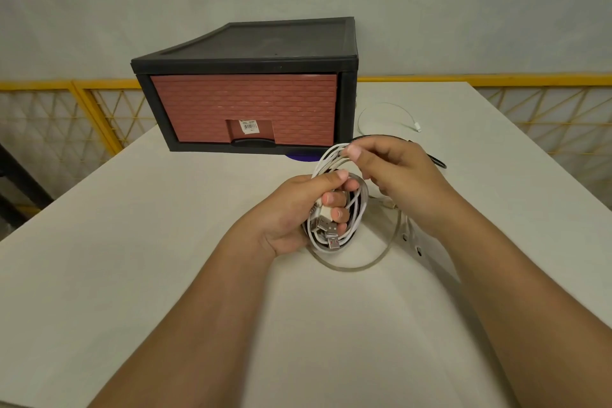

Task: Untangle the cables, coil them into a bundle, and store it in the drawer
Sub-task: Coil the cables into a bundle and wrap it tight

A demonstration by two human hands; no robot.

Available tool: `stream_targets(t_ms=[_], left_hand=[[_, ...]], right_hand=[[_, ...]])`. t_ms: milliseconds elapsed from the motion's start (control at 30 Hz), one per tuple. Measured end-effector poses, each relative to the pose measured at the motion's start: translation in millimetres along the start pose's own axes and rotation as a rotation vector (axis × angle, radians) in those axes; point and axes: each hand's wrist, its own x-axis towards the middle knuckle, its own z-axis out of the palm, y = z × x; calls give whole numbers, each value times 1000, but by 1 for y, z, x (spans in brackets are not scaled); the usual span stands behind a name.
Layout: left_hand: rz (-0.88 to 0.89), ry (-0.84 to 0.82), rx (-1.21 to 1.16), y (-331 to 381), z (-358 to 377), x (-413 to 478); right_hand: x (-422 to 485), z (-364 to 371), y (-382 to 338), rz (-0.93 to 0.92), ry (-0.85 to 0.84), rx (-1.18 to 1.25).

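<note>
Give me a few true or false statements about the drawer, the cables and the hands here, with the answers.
1. The drawer is pulled open. False: it is closed.
2. The left hand grips a coil of white cables. True.
3. The right hand lies flat on the table. False: it pinches the top of the coil.
4. A thin white cable lies loose on the table, right of the drawer unit. True.
</note>
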Motion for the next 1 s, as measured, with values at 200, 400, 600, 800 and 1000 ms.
stream_targets(t_ms=[200,400,600,800,1000], left_hand=[[23,23,-20,0,0,1],[44,34,-93,3,2,0],[119,112,-268,9,-4,1],[194,173,-368,11,-14,3],[249,250,-414,11,-19,7]], right_hand=[[2,-1,7,-5,-2,-114],[2,3,11,-89,108,-285],[2,7,16,-125,86,-425],[-2,18,16,-135,-13,-569],[-6,25,10,-194,-173,-971]])
